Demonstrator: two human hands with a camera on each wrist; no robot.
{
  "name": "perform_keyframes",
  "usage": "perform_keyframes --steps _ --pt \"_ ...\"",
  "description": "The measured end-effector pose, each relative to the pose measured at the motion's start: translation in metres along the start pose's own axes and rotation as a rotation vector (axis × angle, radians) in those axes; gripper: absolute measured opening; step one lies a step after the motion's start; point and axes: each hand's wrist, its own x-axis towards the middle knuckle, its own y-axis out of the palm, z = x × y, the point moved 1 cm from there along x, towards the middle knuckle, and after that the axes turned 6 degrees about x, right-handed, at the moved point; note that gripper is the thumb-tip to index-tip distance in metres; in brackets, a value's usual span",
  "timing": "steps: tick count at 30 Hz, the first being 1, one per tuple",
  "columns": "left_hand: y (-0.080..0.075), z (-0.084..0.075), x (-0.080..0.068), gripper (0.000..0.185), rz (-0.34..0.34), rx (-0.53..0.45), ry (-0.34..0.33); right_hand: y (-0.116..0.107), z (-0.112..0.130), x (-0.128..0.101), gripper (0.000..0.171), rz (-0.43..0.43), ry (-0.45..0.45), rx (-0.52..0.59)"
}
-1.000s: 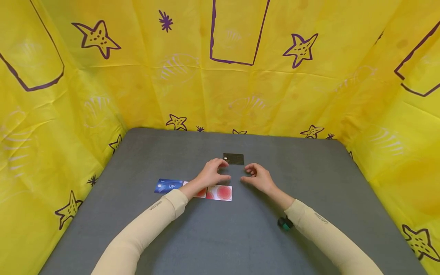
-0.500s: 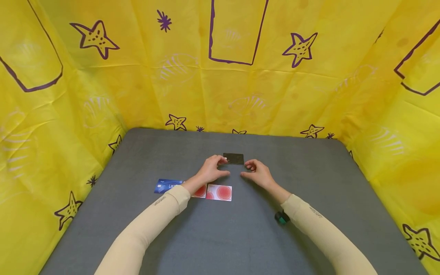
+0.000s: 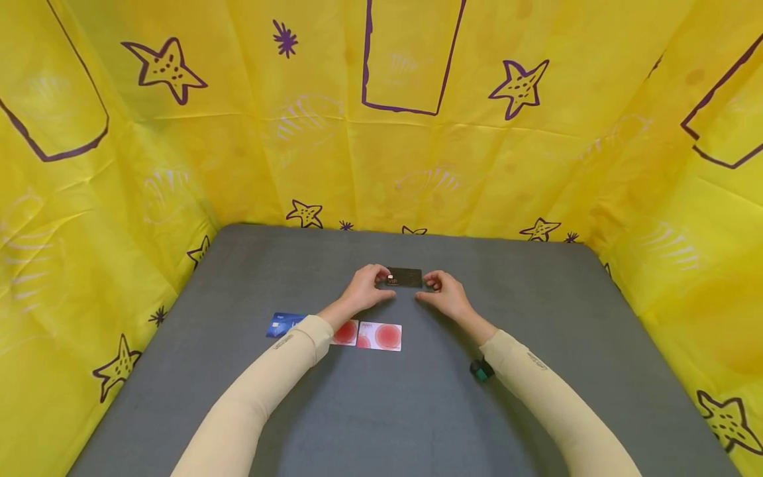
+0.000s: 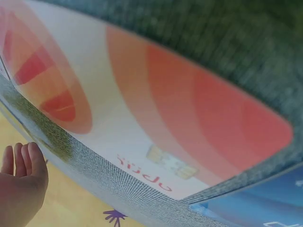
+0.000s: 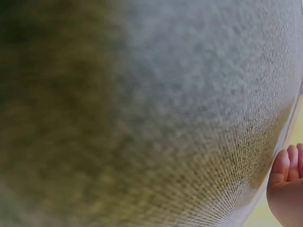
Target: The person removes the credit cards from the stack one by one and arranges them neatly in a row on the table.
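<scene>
Both hands have slid up the frame since a second ago and closed in on the black card [image 3: 405, 277], which sits flat on the grey desk [image 3: 536, 311] just above the middle of the head view. The left hand [image 3: 365, 292] now has its fingertips on the card's left end with the thumb tucked below it, and the right hand [image 3: 447, 297] is at the right end, fingers curled in against the edge. Looks like each grip is pinching its own end, though the card hasn't visibly left the desk.

Lower left of the black card there's a row of others: a blue card [image 3: 281, 324] furthest left, then two white cards with red circles [image 3: 381, 336]. The left sleeve [image 3: 286, 364] runs right across that row and hides part of it. The left wrist camera is basically filled with one red-circle card [image 4: 156, 123], very close and blurry. A small dark green thing [image 3: 480, 370] sits by the right sleeve, can't tell what it is. Yellow starfish sheeting [image 3: 381, 132] walls in the desk
</scene>
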Motion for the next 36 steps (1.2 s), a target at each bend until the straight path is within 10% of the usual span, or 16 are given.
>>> perform_keyframes --steps 36 --pt "0.000 0.009 0.024 0.047 0.011 0.104 -0.030 0.001 -0.002 0.031 0.049 0.043 -0.040 -0.179"
